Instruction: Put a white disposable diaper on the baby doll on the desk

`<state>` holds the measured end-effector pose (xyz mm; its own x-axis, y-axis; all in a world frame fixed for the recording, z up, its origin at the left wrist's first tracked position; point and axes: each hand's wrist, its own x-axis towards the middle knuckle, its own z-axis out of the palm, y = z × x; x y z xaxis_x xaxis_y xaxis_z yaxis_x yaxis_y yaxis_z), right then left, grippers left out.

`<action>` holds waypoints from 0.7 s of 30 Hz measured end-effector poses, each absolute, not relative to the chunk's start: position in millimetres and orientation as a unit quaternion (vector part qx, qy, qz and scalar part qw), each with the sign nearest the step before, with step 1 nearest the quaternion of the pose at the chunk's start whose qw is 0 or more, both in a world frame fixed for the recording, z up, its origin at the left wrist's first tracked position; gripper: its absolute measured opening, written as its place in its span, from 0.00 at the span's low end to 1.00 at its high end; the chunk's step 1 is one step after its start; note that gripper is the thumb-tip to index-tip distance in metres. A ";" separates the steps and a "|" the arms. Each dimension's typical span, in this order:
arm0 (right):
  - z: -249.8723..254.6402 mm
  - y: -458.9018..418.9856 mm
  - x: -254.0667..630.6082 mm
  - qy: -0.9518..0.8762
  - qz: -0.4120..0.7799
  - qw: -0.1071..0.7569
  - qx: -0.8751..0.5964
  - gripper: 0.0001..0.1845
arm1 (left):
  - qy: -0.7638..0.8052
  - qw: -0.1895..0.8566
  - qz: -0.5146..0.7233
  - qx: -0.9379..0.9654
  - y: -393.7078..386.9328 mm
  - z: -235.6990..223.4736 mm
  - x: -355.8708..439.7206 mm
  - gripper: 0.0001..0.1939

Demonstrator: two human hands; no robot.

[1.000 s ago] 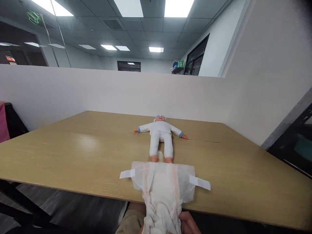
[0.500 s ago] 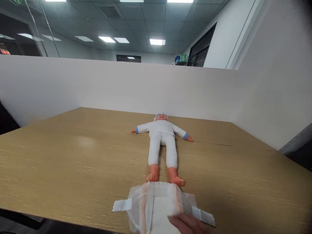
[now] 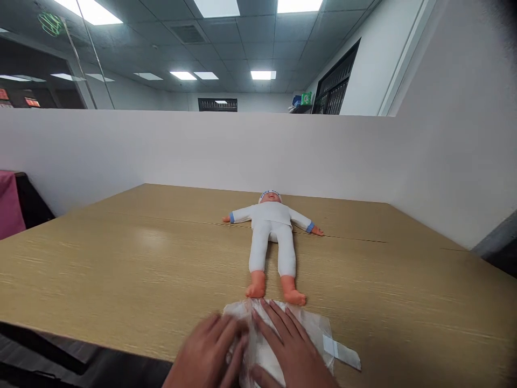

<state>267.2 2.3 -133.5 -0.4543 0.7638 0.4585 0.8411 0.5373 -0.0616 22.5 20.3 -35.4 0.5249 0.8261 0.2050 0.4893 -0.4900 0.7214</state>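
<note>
An unfolded white diaper (image 3: 317, 327) lies at the front of the table, just below a baby doll's feet. My right hand (image 3: 288, 342) is laid flat over its middle with the fingers stretched toward the doll. At the diaper's left side, my left hand (image 3: 212, 347) has its fingers curled in on the thin side flap; the left tape tab is hidden there. The right tape tab (image 3: 342, 354) sticks out over the tabletop. The doll (image 3: 271, 237), in white clothes with blue cuffs and a headband, lies on its back with its arms spread.
The wooden table (image 3: 121, 269) has a seam across it behind the doll's legs. A white partition (image 3: 242, 151) rises along its far edge, and a wall (image 3: 452, 161) bounds the right. Something pink and black (image 3: 18, 205) stands beyond the left edge.
My left hand has come into view and onto the diaper's left side. My right hand has moved up and left, flattening over the diaper's middle. The view has shifted slightly.
</note>
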 end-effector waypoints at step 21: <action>-158.9 26.7 278.5 -0.847 -0.197 0.248 -0.427 0.45 | -0.056 -0.031 0.090 0.994 213.1 -13.8 142.4 0.17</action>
